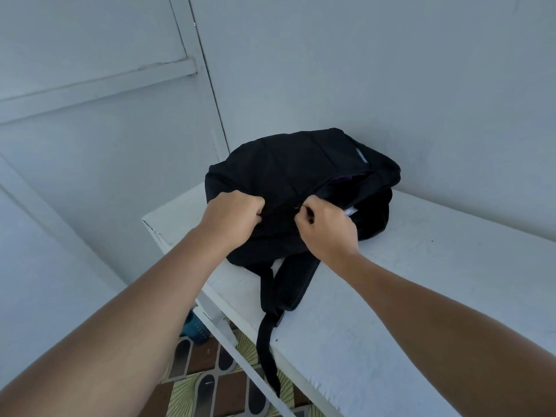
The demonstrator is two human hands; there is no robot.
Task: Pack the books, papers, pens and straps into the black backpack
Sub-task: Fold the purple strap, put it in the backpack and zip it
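Black backpack (288, 176) lying flat on the white table (421, 296), up against the wall; left hand (233, 216) clenched on a fold of its fabric; right hand (326, 228) pinching at the zip line; opening gaping at right.

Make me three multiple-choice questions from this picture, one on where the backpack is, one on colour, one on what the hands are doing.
1. Where does the black backpack lie?
A. on the floor
B. on the white table
C. on a chair

2. What colour shows inside the bag's opening?
A. purple
B. orange
C. green

3. What are the left hand and right hand doing?
A. hanging idle
B. lying flat on the table
C. both take a grip on the backpack

Answers: 1 B, the bag sits on the white tabletop near the wall; 2 A, purple shows through the gap; 3 C, curled fingers pinch the black fabric.
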